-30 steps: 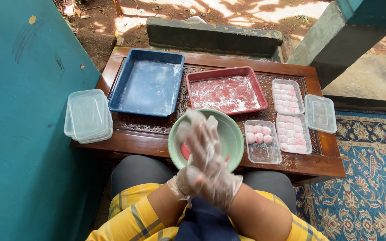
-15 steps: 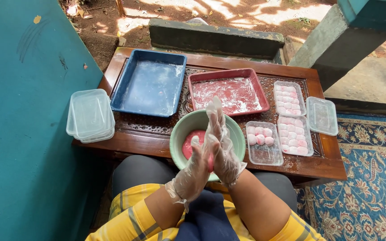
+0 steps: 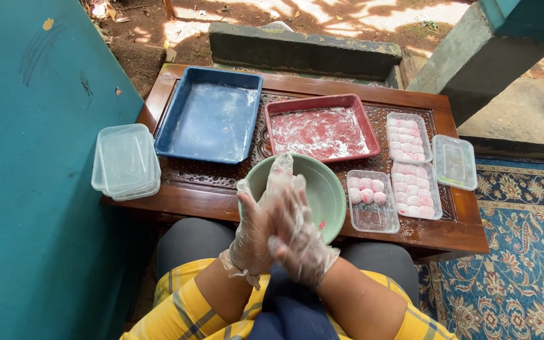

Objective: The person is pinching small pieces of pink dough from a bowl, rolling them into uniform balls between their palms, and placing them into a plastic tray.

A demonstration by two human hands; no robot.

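Both gloved hands, left hand (image 3: 252, 234) and right hand (image 3: 298, 234), pressed palm to palm over round green plastic bowl (image 3: 332, 189); anything held between: cannot tell. Roll gently, even pressure, stay above bowl on carved wooden desk (image 3: 448, 234).

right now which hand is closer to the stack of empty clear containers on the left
Left. The left hand is on the side toward the stack of clear containers; the right hand is pressed against it on the far side, over the green bowl.

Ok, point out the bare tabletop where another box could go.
Bare wood lies between the stack of clear lids and the green bowl, below the blue tray. The right side is crowded with the filled boxes.
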